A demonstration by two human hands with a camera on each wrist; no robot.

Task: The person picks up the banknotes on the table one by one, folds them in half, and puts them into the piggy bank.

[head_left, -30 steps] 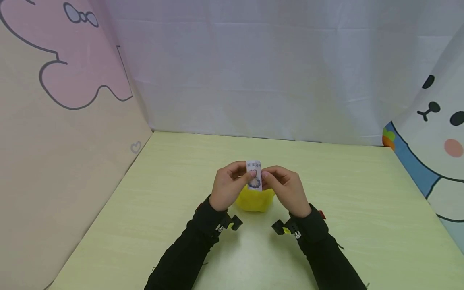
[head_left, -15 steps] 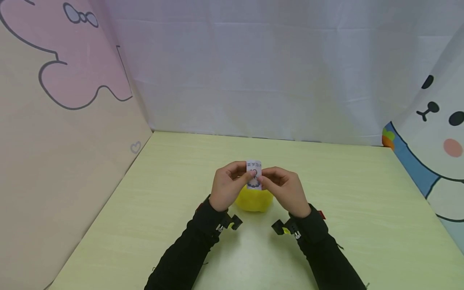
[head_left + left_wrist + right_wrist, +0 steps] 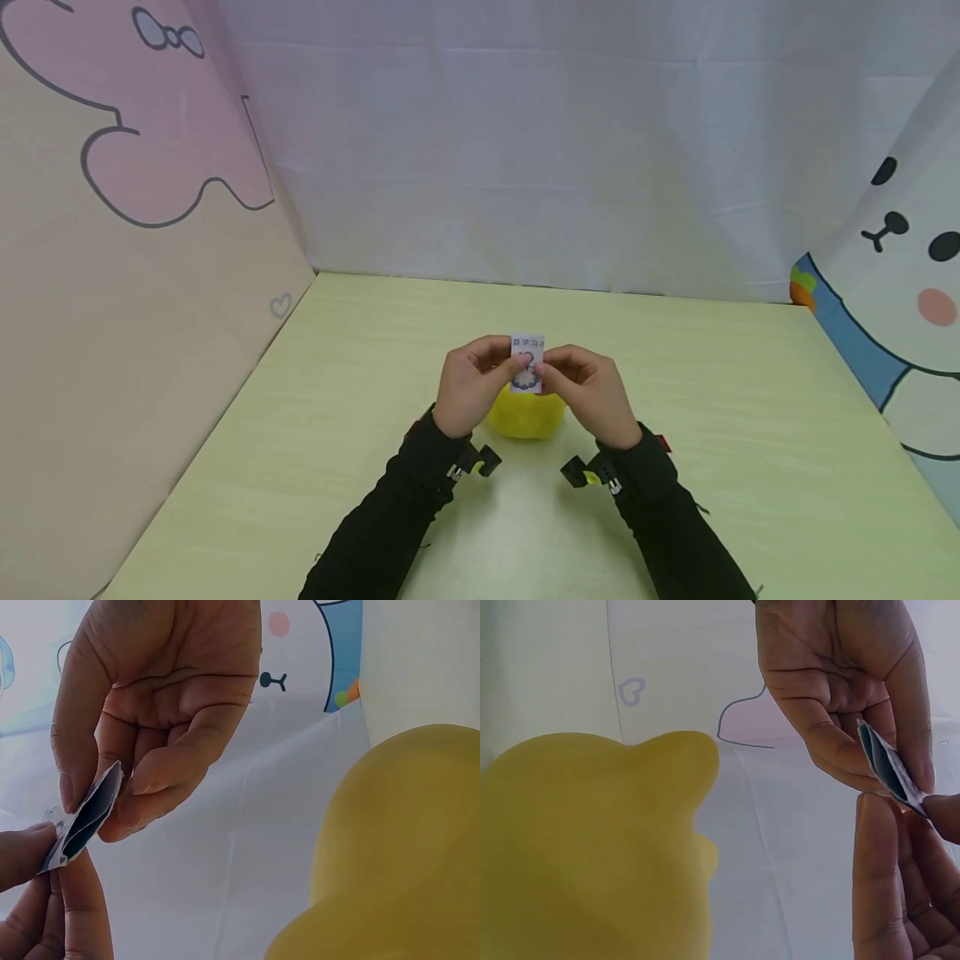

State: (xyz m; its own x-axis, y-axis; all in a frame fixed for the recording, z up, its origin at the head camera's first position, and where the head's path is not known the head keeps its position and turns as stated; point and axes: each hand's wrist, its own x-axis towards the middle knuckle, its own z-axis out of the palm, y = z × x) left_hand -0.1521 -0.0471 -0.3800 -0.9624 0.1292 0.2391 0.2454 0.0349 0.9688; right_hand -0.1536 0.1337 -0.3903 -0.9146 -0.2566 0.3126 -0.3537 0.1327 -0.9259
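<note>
A small folded piece of white paper [image 3: 527,342], printed with dark characters and a blue drawing, is held upright between both hands in the head view. My left hand [image 3: 472,388] pinches its left side, the thumb lying across the front. At the lower right edge, my right hand [image 3: 597,398] pinches it with thumb and fingers. In the left wrist view the paper [image 3: 94,808] shows its dark inner side, its layers gaping apart. Just below and behind the hands sits a smooth yellow rounded object [image 3: 527,416], its top partly hidden; the right wrist view shows a bump like an ear on it.
Pale yellow-green table surface [image 3: 360,350] spreads around the hands. A white curtain [image 3: 525,150] hangs along the back edge, and printed panels stand on either side. Small black camera mounts [image 3: 480,460] stick out from both wrists.
My right thumb has come forward onto the front of the paper's lower right edge. The paper has turned slightly. My left hand and the yellow object have barely moved.
</note>
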